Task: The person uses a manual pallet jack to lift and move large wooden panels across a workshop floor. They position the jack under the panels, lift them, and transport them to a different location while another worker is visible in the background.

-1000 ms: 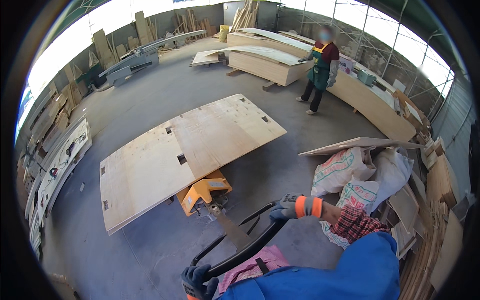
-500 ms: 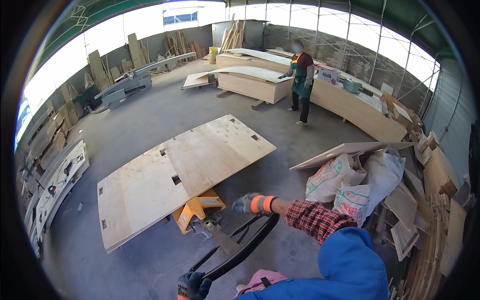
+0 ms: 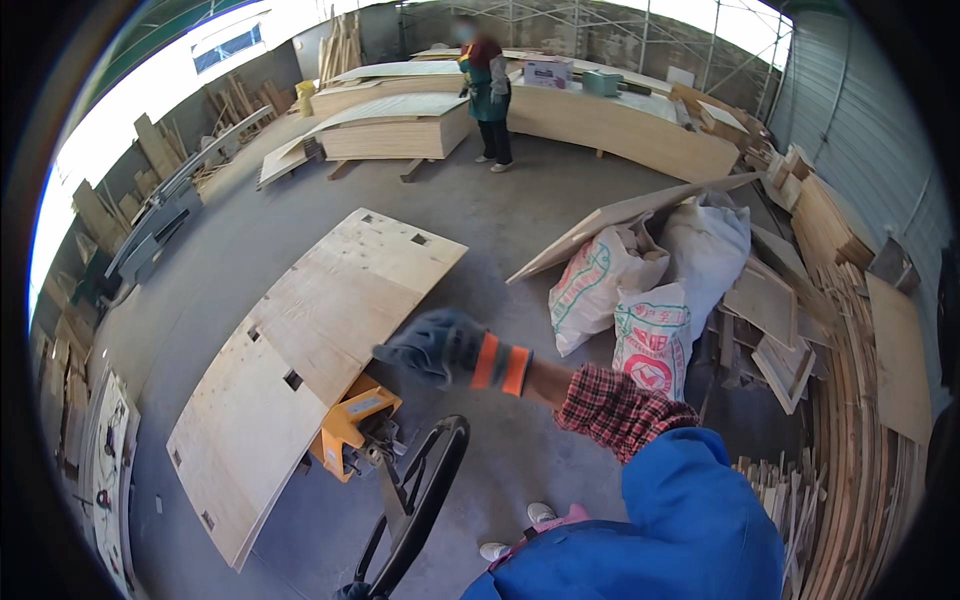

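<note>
My right hand (image 3: 432, 350), in a grey-blue glove with orange cuff bands, is held out in the air near the plywood panel's right edge. Its fingers stretch leftward and look slightly blurred, with nothing seen in them. At the bottom edge my left hand (image 3: 355, 591) is mostly cut off; the visible part is closed on the lower end of the black pallet jack handle (image 3: 428, 510). The yellow pallet jack (image 3: 345, 428) stands partly under the large plywood panel (image 3: 290, 340), which has small rectangular cutouts along its sides.
Stuffed woven sacks (image 3: 605, 285) and a leaning board (image 3: 620, 220) stand at the right, beside piled timber strips (image 3: 845, 420). Farther back, a person (image 3: 487, 95) in a green apron stands by stacked plywood sheets (image 3: 400, 135). A long machine (image 3: 160, 225) stands at the far left.
My right hand has moved up and away from the handle. The view has turned to the right; the handle appears steeper, and my left hand has slid nearly out of the picture.
</note>
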A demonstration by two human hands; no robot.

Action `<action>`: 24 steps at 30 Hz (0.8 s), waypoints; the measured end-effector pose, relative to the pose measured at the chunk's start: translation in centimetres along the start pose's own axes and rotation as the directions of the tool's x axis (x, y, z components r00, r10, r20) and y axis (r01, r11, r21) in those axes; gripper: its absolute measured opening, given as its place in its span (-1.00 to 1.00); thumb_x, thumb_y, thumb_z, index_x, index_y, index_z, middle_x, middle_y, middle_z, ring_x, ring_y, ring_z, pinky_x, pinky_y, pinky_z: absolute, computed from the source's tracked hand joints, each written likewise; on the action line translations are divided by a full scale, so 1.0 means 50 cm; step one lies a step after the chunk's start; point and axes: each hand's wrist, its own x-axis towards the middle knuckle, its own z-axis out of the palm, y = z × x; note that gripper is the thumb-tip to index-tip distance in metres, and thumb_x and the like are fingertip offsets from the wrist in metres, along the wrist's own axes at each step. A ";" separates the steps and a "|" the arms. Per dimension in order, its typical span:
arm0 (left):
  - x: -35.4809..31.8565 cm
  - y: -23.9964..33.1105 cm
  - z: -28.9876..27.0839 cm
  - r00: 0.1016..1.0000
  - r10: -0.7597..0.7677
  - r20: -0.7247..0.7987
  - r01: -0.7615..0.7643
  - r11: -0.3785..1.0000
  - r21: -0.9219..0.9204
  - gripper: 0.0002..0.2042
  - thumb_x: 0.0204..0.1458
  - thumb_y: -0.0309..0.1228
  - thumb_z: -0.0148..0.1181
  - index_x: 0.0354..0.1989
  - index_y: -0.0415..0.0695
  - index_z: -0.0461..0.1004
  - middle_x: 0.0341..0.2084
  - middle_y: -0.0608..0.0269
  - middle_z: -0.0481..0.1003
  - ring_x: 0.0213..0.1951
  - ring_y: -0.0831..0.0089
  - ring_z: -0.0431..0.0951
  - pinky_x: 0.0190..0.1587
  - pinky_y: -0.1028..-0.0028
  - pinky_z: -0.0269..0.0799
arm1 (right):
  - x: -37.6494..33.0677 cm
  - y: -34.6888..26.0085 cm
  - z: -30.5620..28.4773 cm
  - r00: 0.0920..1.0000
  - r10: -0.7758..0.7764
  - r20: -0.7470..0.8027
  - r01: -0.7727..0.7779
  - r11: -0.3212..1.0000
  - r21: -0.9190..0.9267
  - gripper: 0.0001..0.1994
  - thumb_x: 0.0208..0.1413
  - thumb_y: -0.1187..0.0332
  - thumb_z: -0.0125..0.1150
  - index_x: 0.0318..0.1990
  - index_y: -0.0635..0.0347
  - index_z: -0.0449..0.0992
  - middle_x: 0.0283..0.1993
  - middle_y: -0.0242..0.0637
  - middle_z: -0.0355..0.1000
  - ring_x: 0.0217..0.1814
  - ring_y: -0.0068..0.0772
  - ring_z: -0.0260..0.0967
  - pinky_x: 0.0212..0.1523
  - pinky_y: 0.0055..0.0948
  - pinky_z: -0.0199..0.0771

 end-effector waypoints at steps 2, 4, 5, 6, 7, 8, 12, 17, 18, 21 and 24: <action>0.038 0.005 -0.017 0.957 -0.165 0.239 0.146 0.985 0.095 -0.67 0.00 -0.11 0.26 -0.24 -0.12 0.49 -0.46 0.04 0.53 -0.46 -0.01 0.51 -0.40 0.07 0.40 | -0.208 0.054 0.016 0.783 0.536 0.317 -0.558 0.830 -0.024 -0.46 0.12 0.34 0.06 0.30 0.10 0.23 -0.26 -0.17 0.51 -0.26 -0.16 0.49 -0.22 -0.28 0.49; 0.082 0.028 -0.031 0.895 -0.237 0.379 0.155 0.960 0.234 -0.60 -0.09 -0.03 0.31 -0.25 -0.09 0.51 -0.49 0.04 0.56 -0.44 0.01 0.55 -0.37 0.10 0.44 | -0.512 0.177 0.040 0.316 0.936 0.154 -0.949 0.312 0.055 -0.35 0.03 0.22 0.18 0.30 0.17 0.19 -0.14 -0.04 0.50 -0.21 -0.07 0.46 -0.14 -0.24 0.46; 0.092 0.045 -0.041 0.890 -0.240 0.389 0.127 0.947 0.295 -0.58 -0.14 0.00 0.32 -0.26 -0.08 0.53 -0.50 0.03 0.57 -0.41 0.02 0.57 -0.34 0.13 0.46 | -0.603 0.233 0.001 0.131 0.987 0.093 -0.968 0.148 -0.204 -0.29 0.02 0.13 0.18 0.34 0.10 0.12 -0.08 0.01 0.49 -0.11 0.02 0.45 -0.06 -0.18 0.43; 0.104 0.060 -0.043 0.885 -0.242 0.397 0.099 0.933 0.347 -0.56 -0.19 0.03 0.34 -0.27 -0.06 0.54 -0.51 0.03 0.58 -0.39 0.04 0.59 -0.31 0.15 0.49 | -0.664 0.281 -0.059 0.018 1.000 0.021 -0.942 0.024 -0.334 -0.22 0.01 0.05 0.17 0.39 0.03 0.05 -0.01 0.06 0.47 -0.02 0.10 0.43 0.03 -0.13 0.41; 0.121 0.068 -0.041 0.839 -0.284 0.464 0.114 0.926 0.361 -0.57 -0.21 0.03 0.33 -0.30 -0.06 0.56 -0.50 0.02 0.58 -0.37 0.04 0.60 -0.28 0.17 0.50 | -0.690 0.326 -0.132 -0.024 0.998 -0.066 -0.922 -0.047 -0.385 -0.15 0.00 -0.04 0.17 0.44 -0.04 -0.01 0.05 0.11 0.46 0.07 0.19 0.42 0.11 -0.08 0.38; 0.119 0.070 -0.047 0.779 -0.358 0.515 0.160 0.907 0.389 -0.58 -0.23 0.03 0.33 -0.33 -0.06 0.58 -0.49 0.02 0.59 -0.34 0.04 0.61 -0.25 0.19 0.51 | -0.644 0.358 -0.202 -0.083 0.994 -0.074 -0.930 -0.104 -0.353 -0.16 0.02 -0.03 0.17 0.44 -0.13 -0.05 0.05 0.12 0.45 0.10 0.25 0.38 0.17 -0.06 0.34; 0.138 0.107 -0.047 0.724 -0.368 0.583 0.163 0.913 0.374 -0.67 -0.19 -0.10 0.32 -0.36 -0.09 0.59 -0.47 0.04 0.60 -0.33 0.13 0.63 -0.24 0.22 0.50 | -0.558 0.565 -0.525 0.167 0.865 -0.473 -0.929 -0.022 -0.368 -0.49 0.09 0.18 0.10 0.21 0.05 0.27 -0.06 0.01 0.51 -0.06 0.12 0.47 0.09 -0.06 0.37; 0.159 0.140 -0.018 0.781 -0.381 0.495 0.242 0.915 0.322 -0.66 -0.18 -0.08 0.29 -0.39 -0.12 0.59 -0.47 0.02 0.60 -0.32 0.14 0.64 -0.26 0.23 0.50 | -0.419 0.779 -0.773 0.076 0.995 -0.062 -0.694 0.008 -0.720 -0.79 0.16 0.25 0.03 -0.20 0.09 0.56 -0.26 -0.22 0.55 -0.21 -0.26 0.51 -0.21 -0.26 0.48; 0.140 0.148 -0.013 0.776 -0.423 0.467 0.299 0.900 0.317 -0.65 -0.17 -0.07 0.28 -0.39 -0.12 0.59 -0.48 0.02 0.60 -0.33 0.14 0.64 -0.26 0.23 0.50 | -0.352 0.709 -0.706 0.065 0.953 -0.297 -0.917 -0.061 -0.394 -0.79 0.13 0.22 0.08 -0.25 0.10 0.55 -0.29 -0.16 0.53 -0.20 -0.27 0.51 -0.24 -0.27 0.47; 0.186 0.163 0.008 0.790 -0.401 0.464 0.215 0.889 0.404 -0.60 -0.16 0.00 0.24 -0.36 -0.11 0.57 -0.47 0.01 0.59 -0.34 0.07 0.62 -0.26 0.20 0.51 | -0.373 0.697 -0.645 0.199 0.980 -0.011 -0.896 0.177 -0.407 -0.73 0.12 0.19 0.13 -0.11 0.11 0.49 -0.19 -0.14 0.52 -0.11 -0.27 0.48 -0.17 -0.28 0.46; 0.177 0.147 0.019 0.828 -0.364 0.426 0.174 0.890 0.421 -0.60 -0.16 -0.02 0.25 -0.30 -0.08 0.54 -0.42 -0.01 0.59 -0.29 0.03 0.60 -0.21 0.16 0.52 | -0.362 0.424 -0.296 0.589 0.679 0.438 -0.794 0.588 0.156 -0.46 0.08 0.22 0.27 0.21 0.17 0.35 0.07 -0.20 0.48 0.04 -0.27 0.44 0.06 -0.30 0.44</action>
